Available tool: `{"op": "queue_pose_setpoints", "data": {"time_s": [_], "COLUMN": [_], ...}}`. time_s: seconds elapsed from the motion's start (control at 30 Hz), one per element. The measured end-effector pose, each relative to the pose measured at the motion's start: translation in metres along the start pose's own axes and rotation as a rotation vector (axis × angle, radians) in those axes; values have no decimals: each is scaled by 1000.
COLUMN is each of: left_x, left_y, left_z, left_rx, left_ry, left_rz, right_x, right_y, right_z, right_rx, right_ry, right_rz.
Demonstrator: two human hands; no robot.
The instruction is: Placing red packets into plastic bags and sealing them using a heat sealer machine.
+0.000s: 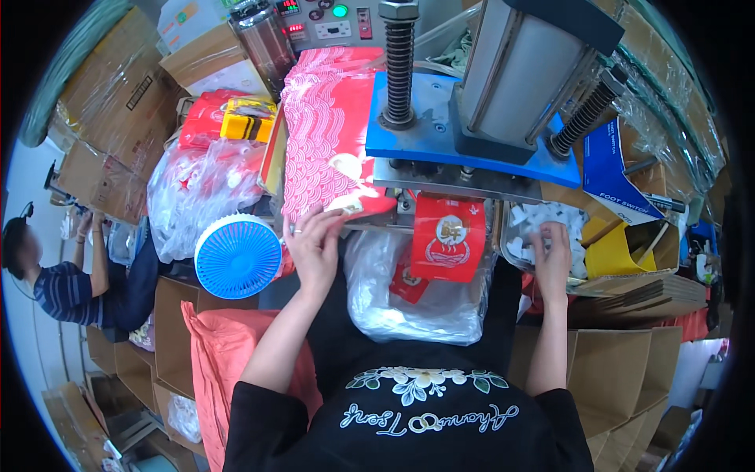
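Observation:
My left hand [313, 242], a ring on one finger, lies at the near edge of a stack of glossy red pouches [326, 134] with a white wave pattern. Its fingers are apart, and the fingertips touch the pouches. My right hand [552, 256] reaches into a tray of small white plastic pieces [578, 216]. Its fingers are curled together; whatever they hold is hidden. Between my hands, a red printed pouch [448, 256] hangs from under the blue plate [429, 130] of a press. Below it, a clear plastic bag [377, 311] with red pouches inside rests on my lap.
A blue round fan [237, 256] stands left of my hand, beside a plastic bag of red pouches [206, 177]. The press's metal cylinder [511, 82] rises ahead. Cardboard boxes [609, 362] flank me. Another person [67, 275] sits at far left.

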State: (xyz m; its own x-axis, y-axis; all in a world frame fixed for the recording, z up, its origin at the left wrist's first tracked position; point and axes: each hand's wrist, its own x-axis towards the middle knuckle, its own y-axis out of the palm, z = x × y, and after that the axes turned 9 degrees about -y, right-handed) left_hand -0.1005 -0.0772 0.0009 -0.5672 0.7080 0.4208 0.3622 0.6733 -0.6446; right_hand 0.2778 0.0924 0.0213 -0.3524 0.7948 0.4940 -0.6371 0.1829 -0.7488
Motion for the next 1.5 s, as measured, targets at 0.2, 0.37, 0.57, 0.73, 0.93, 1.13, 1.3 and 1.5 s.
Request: {"op": "queue_pose_setpoints", "data": {"time_s": [0.2, 0.37, 0.57, 0.73, 0.93, 1.13, 1.3, 1.5], "left_x": [-18, -47, -61, -63, -66, -72, -57, -21], "left_y": [-6, 2, 23, 34, 45, 43, 47, 72], "left_z": [-55, -77, -82, -77, -73, -67, -74, -100], "left_rx": [-510, -678, -937, -664, -435, -630, -766, -1118], "left_ry": [-125, -231, -536, -459, -201, -344, -581, -863], "left_rz": [186, 420, 620, 522, 459, 696, 747, 609], "right_x": [-2, 7, 16, 17, 10, 12, 18, 10], "right_y": [3, 1, 13, -3, -22, -5, 2, -15], "right_z": [-6, -1, -5, 20, 84, 106, 92, 50], "right_rx": [-106, -314, -250, 125, 182, 189, 457, 47], "right_ry": [-86, -139, -109, 85, -310, -560, -297, -197], "right_rz": [84, 42, 184, 73, 322, 614, 467, 179]}}
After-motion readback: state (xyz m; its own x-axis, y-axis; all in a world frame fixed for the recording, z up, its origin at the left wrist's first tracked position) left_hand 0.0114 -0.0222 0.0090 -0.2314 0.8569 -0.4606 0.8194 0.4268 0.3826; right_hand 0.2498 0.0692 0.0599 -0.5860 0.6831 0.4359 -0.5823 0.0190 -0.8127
